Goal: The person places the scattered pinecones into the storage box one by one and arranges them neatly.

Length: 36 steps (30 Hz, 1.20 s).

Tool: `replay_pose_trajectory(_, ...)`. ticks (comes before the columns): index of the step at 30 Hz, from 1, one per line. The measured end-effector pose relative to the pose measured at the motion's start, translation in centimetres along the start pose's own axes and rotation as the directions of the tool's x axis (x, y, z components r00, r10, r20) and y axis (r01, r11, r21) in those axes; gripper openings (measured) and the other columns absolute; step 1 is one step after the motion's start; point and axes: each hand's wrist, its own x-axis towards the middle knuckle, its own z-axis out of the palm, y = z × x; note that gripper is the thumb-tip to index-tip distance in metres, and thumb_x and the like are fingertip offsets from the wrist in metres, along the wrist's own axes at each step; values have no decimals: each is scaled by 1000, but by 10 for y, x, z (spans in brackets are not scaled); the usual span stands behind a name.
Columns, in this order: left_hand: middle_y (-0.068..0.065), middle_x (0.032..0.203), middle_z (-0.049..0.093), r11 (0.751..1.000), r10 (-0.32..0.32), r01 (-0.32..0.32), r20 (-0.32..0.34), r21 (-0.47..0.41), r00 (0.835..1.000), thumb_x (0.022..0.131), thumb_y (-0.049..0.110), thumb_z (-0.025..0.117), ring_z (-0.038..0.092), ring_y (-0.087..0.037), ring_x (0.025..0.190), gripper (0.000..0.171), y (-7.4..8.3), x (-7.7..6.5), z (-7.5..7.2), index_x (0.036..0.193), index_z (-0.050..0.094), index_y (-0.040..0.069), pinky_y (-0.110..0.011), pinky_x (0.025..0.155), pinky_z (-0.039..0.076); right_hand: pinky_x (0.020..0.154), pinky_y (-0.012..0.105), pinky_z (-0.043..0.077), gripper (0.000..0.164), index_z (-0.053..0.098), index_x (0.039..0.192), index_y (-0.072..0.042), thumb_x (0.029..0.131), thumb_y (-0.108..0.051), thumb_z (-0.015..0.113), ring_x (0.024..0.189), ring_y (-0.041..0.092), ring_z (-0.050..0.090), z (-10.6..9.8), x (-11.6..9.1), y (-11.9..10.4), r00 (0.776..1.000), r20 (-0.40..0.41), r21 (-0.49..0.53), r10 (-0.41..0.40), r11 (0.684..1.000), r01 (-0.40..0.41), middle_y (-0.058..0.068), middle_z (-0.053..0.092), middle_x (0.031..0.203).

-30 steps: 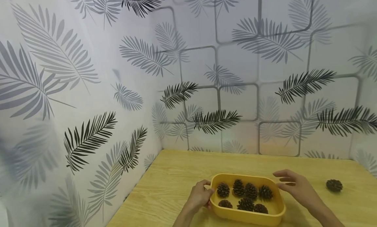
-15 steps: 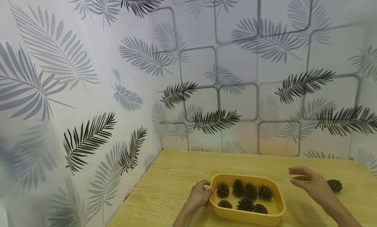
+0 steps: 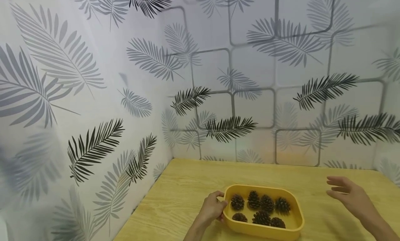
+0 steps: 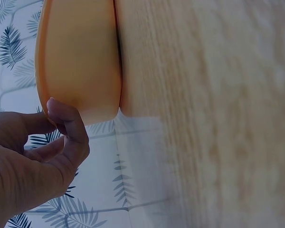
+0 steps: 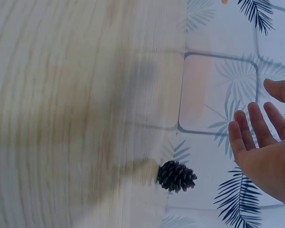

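My left hand (image 3: 210,210) pinches the left rim of a yellow rounded tray (image 3: 260,229) on the table. The left wrist view shows the thumb and fingers of that hand (image 4: 61,147) bent over the tray's edge (image 4: 83,57). Several brown pine cones (image 3: 261,217) stand and lie inside the tray, in two rough rows. Out to the right of the tray, my right hand (image 3: 353,197) is raised over the table, fingers loosely extended and holding nothing. One loose pine cone (image 5: 176,176) sits on the table near the right hand (image 5: 268,152); in the head view the hand hides it.
The table (image 3: 187,185) has a light yellow wood-grain top. A leaf-patterned pale wall covering (image 3: 218,140) rises behind its back edge, and another such wall (image 3: 103,171) runs along the left side.
My right hand has moved right, away from the tray's right end, and now covers the loose pine cone in the head view. The left hand and the tray have stayed in place.
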Motion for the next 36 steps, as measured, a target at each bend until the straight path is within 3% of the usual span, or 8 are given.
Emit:
replay_pose_trajectory(2,-14,76,62,1000,0,0,2,-1,1000,102,4,62,51,-7,47,36,0,0,0,135,58,-7,-18,41,53,75,48,63,65,41,147,11,105,-30,66,92,-12,54,-5,1,3,1000,-8,-13,21,1000,-21,39,52,139)
replay_pose_trajectory(5,-13,74,62,1000,4,-4,1,0,1000,102,4,62,51,-7,47,36,0,1,0,136,58,-7,-19,41,53,77,49,63,72,33,151,13,106,-33,64,107,23,65,-12,4,10,998,5,-12,62,998,-62,43,42,145)
replay_pose_trajectory(7,-13,73,62,1000,8,-8,-4,1,1000,102,4,62,50,-7,47,36,1,1,0,136,58,-8,-19,41,53,77,48,63,76,27,154,13,107,-36,62,117,51,55,-17,5,15,996,14,8,91,996,-91,45,35,149)
replay_pose_trajectory(9,-12,73,62,1000,10,-10,-5,-1,1000,102,4,62,50,-7,47,36,1,1,1,136,57,-8,-18,41,53,77,47,63,80,21,155,14,108,-37,59,123,63,43,-20,5,21,993,15,25,121,992,-121,47,29,150)
replay_pose_trajectory(17,-16,77,63,1000,-6,6,11,-11,1000,101,4,64,51,-7,47,35,-3,2,9,135,59,-6,-18,41,53,91,77,42,75,9,157,15,109,-20,55,124,71,27,-22,-1,51,965,-156,60,211,977,-204,54,18,147)
replay_pose_trajectory(23,-16,78,63,1000,-12,12,-2,-12,1000,102,5,64,51,-8,47,35,-7,5,7,135,60,-5,-19,41,52,92,80,37,76,10,157,15,107,-14,59,122,73,25,-18,-2,71,957,-249,60,149,989,-138,55,18,144)
replay_pose_trajectory(29,-16,77,64,1000,-29,29,-8,-7,1000,102,6,64,50,-8,45,32,-4,4,6,133,63,-2,-18,40,50,105,80,26,67,14,147,25,105,-1,59,123,72,23,-6,-9,91,937,-334,32,101,995,-95,56,17,141)
replay_pose_trajectory(36,-12,74,63,999,-34,34,-9,-2,999,102,6,64,51,-8,45,33,-2,2,7,133,62,-2,-18,40,50,110,80,24,63,15,149,24,103,3,54,133,73,20,-3,-4,120,924,-348,22,159,987,-161,53,12,151)
